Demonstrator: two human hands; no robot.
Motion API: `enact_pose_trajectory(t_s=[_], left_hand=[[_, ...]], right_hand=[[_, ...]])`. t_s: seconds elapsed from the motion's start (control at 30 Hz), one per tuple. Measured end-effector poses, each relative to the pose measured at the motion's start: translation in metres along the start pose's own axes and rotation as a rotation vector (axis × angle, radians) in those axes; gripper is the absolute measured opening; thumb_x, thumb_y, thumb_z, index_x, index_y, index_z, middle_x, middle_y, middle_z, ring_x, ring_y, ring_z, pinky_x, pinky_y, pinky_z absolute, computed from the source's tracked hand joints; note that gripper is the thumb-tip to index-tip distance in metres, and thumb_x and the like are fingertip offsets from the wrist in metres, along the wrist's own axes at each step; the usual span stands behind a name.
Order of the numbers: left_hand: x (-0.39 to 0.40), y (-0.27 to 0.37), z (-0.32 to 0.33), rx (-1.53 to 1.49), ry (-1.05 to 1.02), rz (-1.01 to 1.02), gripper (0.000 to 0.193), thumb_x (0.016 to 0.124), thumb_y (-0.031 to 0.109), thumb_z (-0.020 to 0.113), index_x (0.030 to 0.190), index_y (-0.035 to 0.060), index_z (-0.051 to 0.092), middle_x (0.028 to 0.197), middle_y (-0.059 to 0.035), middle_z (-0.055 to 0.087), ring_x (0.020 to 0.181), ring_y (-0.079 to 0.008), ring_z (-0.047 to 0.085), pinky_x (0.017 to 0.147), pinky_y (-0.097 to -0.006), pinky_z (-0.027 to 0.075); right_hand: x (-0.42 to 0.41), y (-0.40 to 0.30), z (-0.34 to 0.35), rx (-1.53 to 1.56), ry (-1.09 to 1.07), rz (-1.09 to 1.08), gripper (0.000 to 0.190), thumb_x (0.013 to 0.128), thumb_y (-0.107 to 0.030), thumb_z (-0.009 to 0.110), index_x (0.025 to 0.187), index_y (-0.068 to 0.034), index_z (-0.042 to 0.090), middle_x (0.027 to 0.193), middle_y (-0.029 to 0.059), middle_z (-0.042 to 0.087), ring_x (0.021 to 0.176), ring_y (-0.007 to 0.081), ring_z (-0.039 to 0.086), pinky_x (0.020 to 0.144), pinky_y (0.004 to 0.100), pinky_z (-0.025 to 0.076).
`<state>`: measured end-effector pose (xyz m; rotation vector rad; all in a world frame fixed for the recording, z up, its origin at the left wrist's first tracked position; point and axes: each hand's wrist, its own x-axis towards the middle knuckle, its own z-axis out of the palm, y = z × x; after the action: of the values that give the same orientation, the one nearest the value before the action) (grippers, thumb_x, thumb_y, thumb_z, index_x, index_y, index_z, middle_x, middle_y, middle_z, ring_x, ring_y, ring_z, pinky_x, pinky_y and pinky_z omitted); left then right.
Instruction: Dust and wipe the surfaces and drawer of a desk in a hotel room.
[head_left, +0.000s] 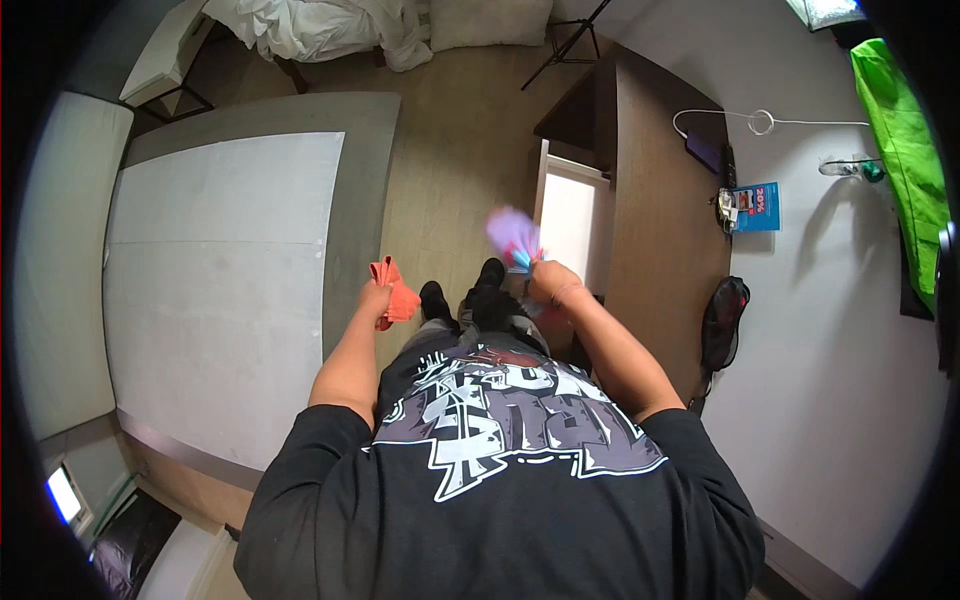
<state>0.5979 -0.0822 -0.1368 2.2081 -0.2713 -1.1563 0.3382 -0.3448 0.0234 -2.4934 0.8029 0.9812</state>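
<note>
An orange cloth (401, 301) is bunched in my left hand (374, 300), its folds sticking out past the fingers. Closed in a fist, my right hand (553, 281) grips a feather-like duster (511, 229) with a purple head and pink and blue near its base. The duster is blurred, and its handle is mostly hidden by the hand. Just beyond this hand, a drawer (574, 217) with a white inside stands pulled out from the brown wooden desk (660, 217).
On the desk's wall side lie a dark purple device (703, 152) with a white cable, a blue printed leaflet (757, 207) and a black pouch (726, 322). A bed platform (225, 225) is at left. A tripod (564, 52) and white bedding (322, 30) stand ahead.
</note>
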Motion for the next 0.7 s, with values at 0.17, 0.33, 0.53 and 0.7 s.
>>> enact_pose_trajectory(t_s=[0.17,0.33,0.53,0.7], left_hand=[[-0.03,-0.001,-0.011,-0.003,0.0,-0.036,0.027,0.079,0.019,0.058,0.098,-0.0003,0.059,0.093,-0.0189,0.064,0.085,-0.0306,0.063,0.073,-0.039,0.047],[-0.034,-0.013,-0.013,0.027,0.022,-0.08,0.025,0.08,0.018,0.058,0.097,0.0004,0.06,0.09,-0.0183,0.064,0.082,-0.0297,0.063,0.072,-0.0392,0.047],[-0.047,0.0,-0.01,0.049,-0.011,-0.089,0.025,0.08,0.017,0.058,0.099,0.0013,0.06,0.089,-0.0157,0.065,0.082,-0.0269,0.063,0.072,-0.0378,0.048],[-0.034,-0.003,0.009,0.01,-0.052,-0.013,0.027,0.079,0.02,0.058,0.097,-0.0001,0.059,0.091,-0.0203,0.064,0.086,-0.0335,0.062,0.074,-0.0402,0.046]], right_hand=[[-0.006,0.019,-0.033,0.247,0.226,0.312,0.027,0.075,-0.017,0.052,0.092,0.001,0.062,0.091,0.0241,0.063,0.086,0.0366,0.062,0.077,0.0427,0.049],[-0.004,0.057,-0.037,0.222,0.122,0.312,0.032,0.075,-0.016,0.049,0.097,0.002,0.063,0.099,0.0247,0.061,0.097,0.0361,0.059,0.084,0.0416,0.047],[-0.01,0.076,-0.016,0.28,0.156,0.381,0.036,0.078,-0.016,0.046,0.109,0.002,0.052,0.099,0.027,0.06,0.095,0.0391,0.059,0.082,0.0454,0.047],[-0.014,0.09,0.039,0.447,0.129,0.508,0.038,0.077,-0.013,0.044,0.111,0.004,0.048,0.099,0.0303,0.058,0.097,0.0414,0.057,0.084,0.0464,0.045]])
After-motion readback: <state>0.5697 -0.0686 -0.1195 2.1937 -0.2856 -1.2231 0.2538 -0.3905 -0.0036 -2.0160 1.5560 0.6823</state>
